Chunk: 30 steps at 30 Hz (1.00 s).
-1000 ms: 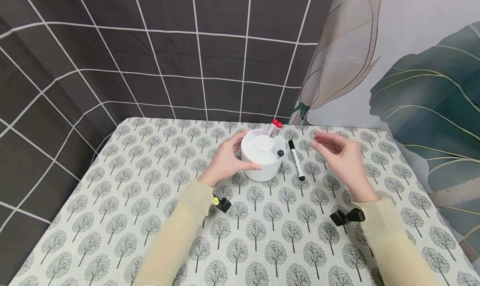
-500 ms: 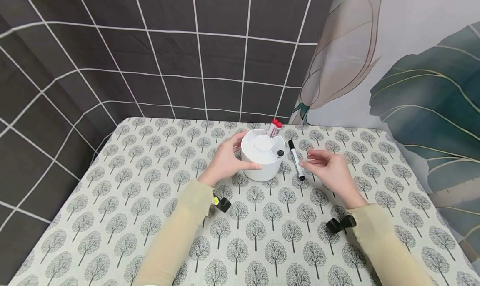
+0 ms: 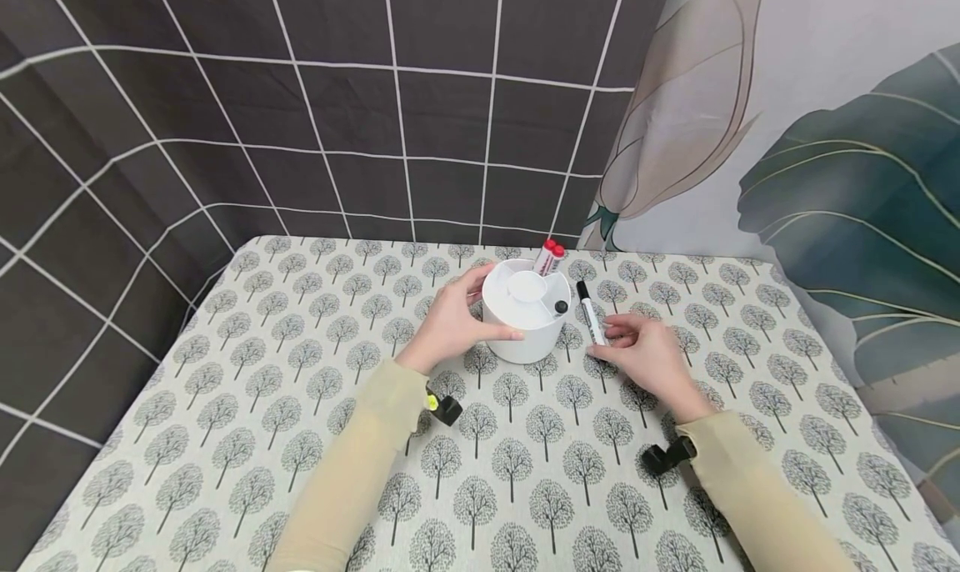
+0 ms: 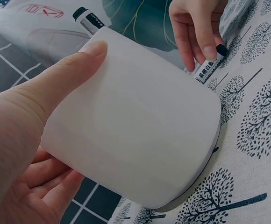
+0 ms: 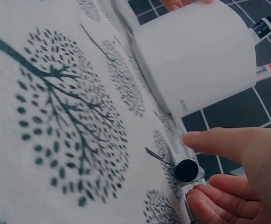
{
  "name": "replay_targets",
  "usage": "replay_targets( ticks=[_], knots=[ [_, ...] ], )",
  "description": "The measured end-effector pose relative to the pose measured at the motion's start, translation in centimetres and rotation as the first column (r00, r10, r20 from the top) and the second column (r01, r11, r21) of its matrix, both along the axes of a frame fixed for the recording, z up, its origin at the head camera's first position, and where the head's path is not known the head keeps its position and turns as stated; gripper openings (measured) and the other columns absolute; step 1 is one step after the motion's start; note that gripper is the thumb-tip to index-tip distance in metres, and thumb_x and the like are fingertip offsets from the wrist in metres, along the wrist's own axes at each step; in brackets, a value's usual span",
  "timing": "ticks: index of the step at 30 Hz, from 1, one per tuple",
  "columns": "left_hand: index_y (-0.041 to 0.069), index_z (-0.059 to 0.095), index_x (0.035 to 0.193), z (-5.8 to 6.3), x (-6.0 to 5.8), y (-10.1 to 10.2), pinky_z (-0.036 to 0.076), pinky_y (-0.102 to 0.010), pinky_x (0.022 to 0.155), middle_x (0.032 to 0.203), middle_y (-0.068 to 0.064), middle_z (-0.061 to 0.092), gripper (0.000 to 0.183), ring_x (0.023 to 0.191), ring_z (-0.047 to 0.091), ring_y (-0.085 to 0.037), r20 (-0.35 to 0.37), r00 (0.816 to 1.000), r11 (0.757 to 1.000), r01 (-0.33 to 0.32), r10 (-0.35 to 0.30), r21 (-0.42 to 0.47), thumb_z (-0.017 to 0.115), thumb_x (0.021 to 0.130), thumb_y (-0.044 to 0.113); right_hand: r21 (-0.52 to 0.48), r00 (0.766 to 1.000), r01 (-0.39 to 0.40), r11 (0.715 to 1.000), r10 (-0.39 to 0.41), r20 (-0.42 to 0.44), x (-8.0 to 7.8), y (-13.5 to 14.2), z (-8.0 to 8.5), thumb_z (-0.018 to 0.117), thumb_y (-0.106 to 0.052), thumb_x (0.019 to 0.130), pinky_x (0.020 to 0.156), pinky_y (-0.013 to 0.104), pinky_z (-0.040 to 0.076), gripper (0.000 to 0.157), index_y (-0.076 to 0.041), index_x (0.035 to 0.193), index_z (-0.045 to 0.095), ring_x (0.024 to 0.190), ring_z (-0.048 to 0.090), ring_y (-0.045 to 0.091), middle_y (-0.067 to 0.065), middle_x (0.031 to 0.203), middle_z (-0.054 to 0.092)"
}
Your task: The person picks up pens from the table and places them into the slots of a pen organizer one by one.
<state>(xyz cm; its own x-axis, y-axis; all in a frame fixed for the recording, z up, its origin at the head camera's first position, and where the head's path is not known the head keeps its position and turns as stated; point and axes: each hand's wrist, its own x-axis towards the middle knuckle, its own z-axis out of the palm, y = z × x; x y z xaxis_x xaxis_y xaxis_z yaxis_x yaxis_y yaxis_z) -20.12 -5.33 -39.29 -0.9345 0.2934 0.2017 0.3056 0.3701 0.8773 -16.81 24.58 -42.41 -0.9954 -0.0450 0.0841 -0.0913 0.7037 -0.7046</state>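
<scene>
My left hand (image 3: pixel 447 326) grips a round white pen organizer (image 3: pixel 525 343) from its left side, thumb across the front wall. Two red-capped markers (image 3: pixel 553 257) stick out of its back compartment, and a black-ended marker (image 3: pixel 561 307) sits in the right one. A white marker with black ends (image 3: pixel 590 309) lies on the cloth just right of the organizer. Around that marker's near end is my right hand (image 3: pixel 651 355). In the right wrist view, the thumb (image 5: pixel 210 142) stands a little off the marker's black end (image 5: pixel 188 171), with the fingers on its other side.
A cloth printed with trees (image 3: pixel 480 439) covers the table. Behind it hangs a dark curtain with white grid lines (image 3: pixel 330 105); a floral curtain (image 3: pixel 825 138) hangs at the right. Each wrist wears a small black camera (image 3: pixel 447 410).
My right hand has moved left and down toward the near end of the loose marker, its fingers coming around it. My left hand and the organizer have stayed still.
</scene>
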Motion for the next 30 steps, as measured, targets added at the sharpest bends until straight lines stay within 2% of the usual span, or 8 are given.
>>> replay_targets(
  ticks=[9,12,17,22,30],
  knots=[
    [0.017,0.041,0.140,-0.09,-0.07,0.02,0.039,-0.027,0.099,0.131,0.011,0.048,0.110,0.117,0.048,-0.010,-0.015,1.000,1.000,0.000,0.000,-0.006,0.089,0.047,0.051,0.041,1.000,0.005,0.999,-0.004,-0.015,0.02,-0.31,-0.16,0.084,-0.025,0.069,0.062,0.029,0.053,0.055,-0.003,0.115,0.062,0.075,0.062,0.019,0.010,0.095,0.067],
    [0.021,0.041,0.140,-0.22,-0.16,0.01,0.040,-0.026,0.099,0.131,0.012,0.049,0.109,0.116,0.049,-0.009,-0.018,1.000,1.000,-0.007,0.007,-0.012,0.088,0.047,0.052,0.035,1.000,0.008,0.999,-0.007,-0.011,0.01,-0.35,-0.14,0.082,-0.020,0.071,0.062,0.029,0.053,0.052,-0.003,0.115,0.062,0.075,0.062,0.019,0.009,0.094,0.067],
    [0.023,0.041,0.140,-0.36,-0.30,-0.01,0.040,-0.027,0.099,0.131,0.011,0.049,0.109,0.117,0.048,-0.009,-0.018,1.000,1.000,-0.001,0.001,-0.007,0.088,0.047,0.053,0.006,1.000,0.027,1.000,-0.027,-0.010,0.06,-0.29,-0.16,0.080,-0.014,0.071,0.061,0.026,0.053,0.045,-0.005,0.112,0.064,0.075,0.062,0.019,0.008,0.092,0.067],
    [0.019,0.042,0.139,-0.38,-0.41,-0.02,0.040,-0.026,0.099,0.131,0.010,0.049,0.108,0.116,0.049,-0.009,-0.034,0.999,1.000,0.009,-0.008,0.005,0.088,0.047,0.052,-0.034,0.997,0.061,0.998,-0.063,-0.037,0.12,-0.07,-0.09,0.078,-0.013,0.071,0.061,0.020,0.052,0.034,-0.008,0.104,0.069,0.075,0.061,0.017,0.005,0.089,0.067],
    [0.015,0.042,0.139,-0.31,-0.33,-0.07,0.039,-0.026,0.099,0.130,0.010,0.050,0.108,0.116,0.049,-0.009,-0.038,0.999,1.000,0.012,-0.012,0.009,0.089,0.048,0.049,-0.093,0.993,0.117,0.989,-0.118,-0.008,0.40,0.10,0.44,0.076,-0.014,0.072,0.054,0.024,0.053,0.029,-0.011,0.100,0.071,0.071,0.062,0.019,0.003,0.083,0.066]
  ],
)
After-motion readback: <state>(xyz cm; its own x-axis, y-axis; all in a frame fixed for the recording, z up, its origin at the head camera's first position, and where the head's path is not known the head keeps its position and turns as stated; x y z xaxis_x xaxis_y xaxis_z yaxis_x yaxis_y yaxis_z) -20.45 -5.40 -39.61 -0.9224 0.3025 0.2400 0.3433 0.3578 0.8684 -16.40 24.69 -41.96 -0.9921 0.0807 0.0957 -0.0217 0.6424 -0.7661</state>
